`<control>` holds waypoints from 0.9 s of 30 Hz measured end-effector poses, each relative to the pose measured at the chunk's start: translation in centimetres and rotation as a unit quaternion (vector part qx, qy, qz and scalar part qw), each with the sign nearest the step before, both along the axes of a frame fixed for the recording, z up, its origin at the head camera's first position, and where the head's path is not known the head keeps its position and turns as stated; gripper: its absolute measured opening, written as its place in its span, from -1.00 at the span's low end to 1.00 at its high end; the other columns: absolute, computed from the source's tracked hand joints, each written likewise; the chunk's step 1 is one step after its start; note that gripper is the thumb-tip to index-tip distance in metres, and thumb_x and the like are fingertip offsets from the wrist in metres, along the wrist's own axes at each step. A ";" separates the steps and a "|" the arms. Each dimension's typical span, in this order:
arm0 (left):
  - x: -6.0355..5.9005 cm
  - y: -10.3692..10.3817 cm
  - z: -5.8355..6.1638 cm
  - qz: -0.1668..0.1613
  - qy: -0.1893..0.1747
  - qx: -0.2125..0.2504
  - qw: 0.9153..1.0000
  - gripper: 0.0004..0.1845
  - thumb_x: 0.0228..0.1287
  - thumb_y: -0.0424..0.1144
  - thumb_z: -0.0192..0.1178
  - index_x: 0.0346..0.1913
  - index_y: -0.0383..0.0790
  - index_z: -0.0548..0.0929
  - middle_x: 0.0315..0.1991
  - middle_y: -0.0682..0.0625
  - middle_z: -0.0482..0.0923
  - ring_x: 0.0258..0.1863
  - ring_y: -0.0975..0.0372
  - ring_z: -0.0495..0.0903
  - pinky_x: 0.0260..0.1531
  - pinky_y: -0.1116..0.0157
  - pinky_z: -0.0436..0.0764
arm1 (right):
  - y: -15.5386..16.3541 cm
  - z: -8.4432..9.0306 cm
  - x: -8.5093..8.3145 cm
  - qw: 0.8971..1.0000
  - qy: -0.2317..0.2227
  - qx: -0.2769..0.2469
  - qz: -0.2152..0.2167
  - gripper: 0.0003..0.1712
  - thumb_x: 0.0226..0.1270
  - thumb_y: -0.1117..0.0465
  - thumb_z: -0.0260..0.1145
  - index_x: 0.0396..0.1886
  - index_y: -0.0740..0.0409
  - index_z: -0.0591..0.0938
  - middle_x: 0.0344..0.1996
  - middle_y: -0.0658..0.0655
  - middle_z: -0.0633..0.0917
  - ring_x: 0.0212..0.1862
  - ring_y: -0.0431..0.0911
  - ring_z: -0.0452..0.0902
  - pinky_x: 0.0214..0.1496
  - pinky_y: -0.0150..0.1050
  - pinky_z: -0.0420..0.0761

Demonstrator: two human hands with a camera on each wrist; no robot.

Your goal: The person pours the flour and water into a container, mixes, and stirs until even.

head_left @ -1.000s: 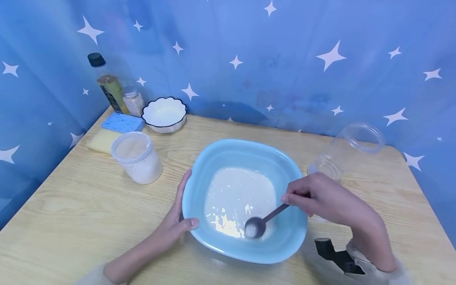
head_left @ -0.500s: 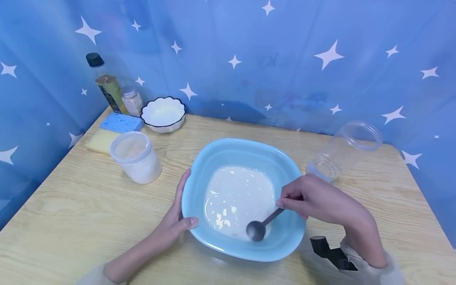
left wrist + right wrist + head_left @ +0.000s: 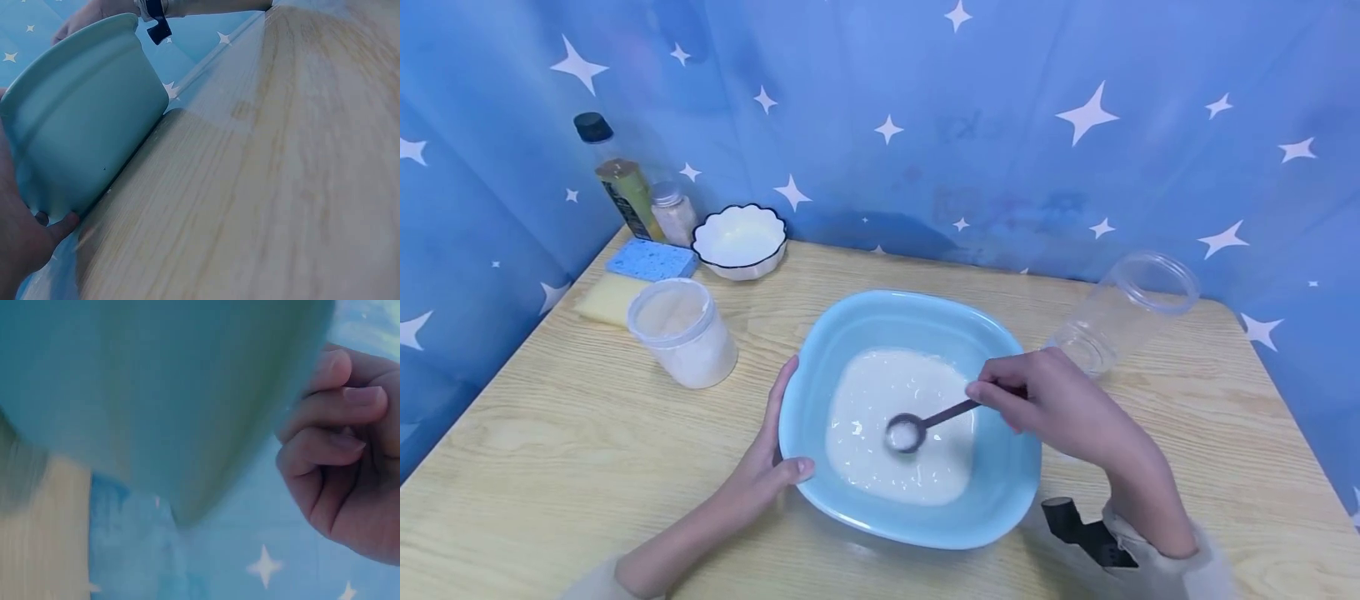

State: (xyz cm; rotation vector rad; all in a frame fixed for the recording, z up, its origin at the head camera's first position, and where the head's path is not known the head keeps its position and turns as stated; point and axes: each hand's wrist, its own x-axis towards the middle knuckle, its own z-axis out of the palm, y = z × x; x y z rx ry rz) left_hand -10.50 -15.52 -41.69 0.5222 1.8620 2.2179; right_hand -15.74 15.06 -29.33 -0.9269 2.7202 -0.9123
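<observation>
A light blue basin (image 3: 917, 530) stands on the wooden table with white, glossy liquid (image 3: 880, 475) in its bottom. At its left side my left hand (image 3: 771, 458) grips the wall, thumb over the rim and fingers along the outside. My right hand (image 3: 1060, 400) reaches over the right rim and pinches the handle of a dark, round-bowled spoon (image 3: 951, 412). The spoon's bowl is near the middle of the liquid, with some white in it. In the right wrist view, curled fingers (image 3: 325, 415) show beside the basin's outer wall; the spoon is hidden there.
A tub of white powder (image 3: 692, 342) stands left of the basin, by a yellow sponge (image 3: 606, 300) and a blue sponge (image 3: 651, 259). Behind are an oil bottle (image 3: 628, 196), a small jar (image 3: 673, 217) and a scalloped bowl (image 3: 741, 242). A clear container (image 3: 1112, 312) stands at right.
The spoon has swept from the basin's near right part leftward and away, to the middle of the liquid. My right hand has shifted left with it. The left hand keeps its hold.
</observation>
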 end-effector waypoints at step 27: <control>0.1 0.0 0.0 0.006 0.001 -0.016 1.000 0.00 0.07 -0.38 0.06 0.46 0.24 -0.27 0.44 -0.06 -0.25 0.24 -0.27 0.13 -0.14 0.10 0.60 | -0.6 0.7 1.2 0.997 -0.060 0.030 0.022 -0.66 0.33 0.16 0.19 -0.68 -0.14 0.47 -0.82 -0.23 0.15 -0.74 -0.36 0.02 -0.71 -0.48 0.11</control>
